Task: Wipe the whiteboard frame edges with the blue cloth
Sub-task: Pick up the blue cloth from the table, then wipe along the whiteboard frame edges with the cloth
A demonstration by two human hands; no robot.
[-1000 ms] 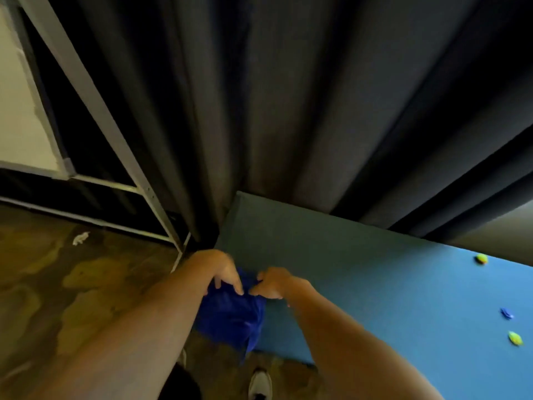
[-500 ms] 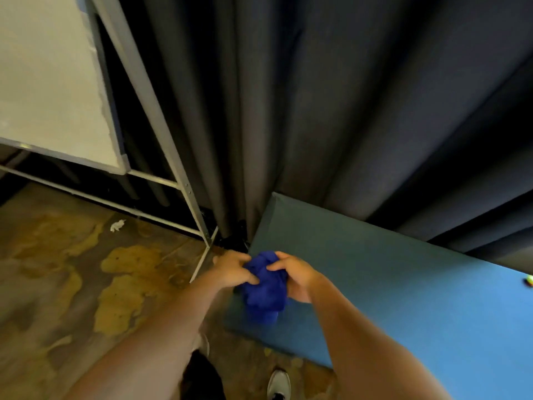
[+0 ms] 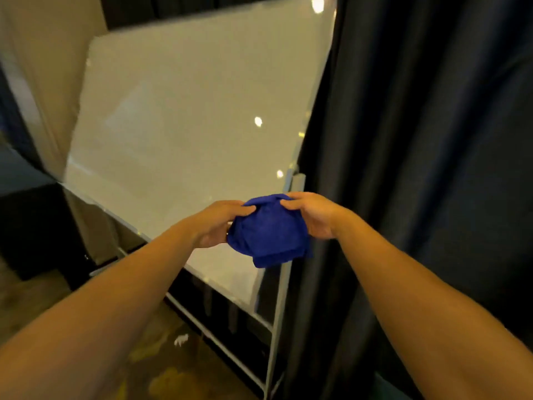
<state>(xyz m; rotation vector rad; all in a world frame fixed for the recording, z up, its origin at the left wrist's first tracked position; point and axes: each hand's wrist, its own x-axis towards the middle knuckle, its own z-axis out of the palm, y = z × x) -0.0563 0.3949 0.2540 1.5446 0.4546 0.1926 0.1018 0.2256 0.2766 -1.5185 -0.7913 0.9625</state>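
Both hands, left hand [image 3: 215,223] and right hand [image 3: 313,215], grip a bunched blue cloth [image 3: 268,230] before the whiteboard [image 3: 187,125], near its lower right frame edge [image 3: 291,180].

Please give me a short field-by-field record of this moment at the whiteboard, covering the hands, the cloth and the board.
left hand: gripping the cloth's left side
right hand: gripping the cloth's right side
blue cloth: bunched, held in the air between both hands
whiteboard: tilted on its stand, surface blank
contact with frame: cannot tell; the cloth overlaps the right edge in view
dark curtain: hanging right of the board
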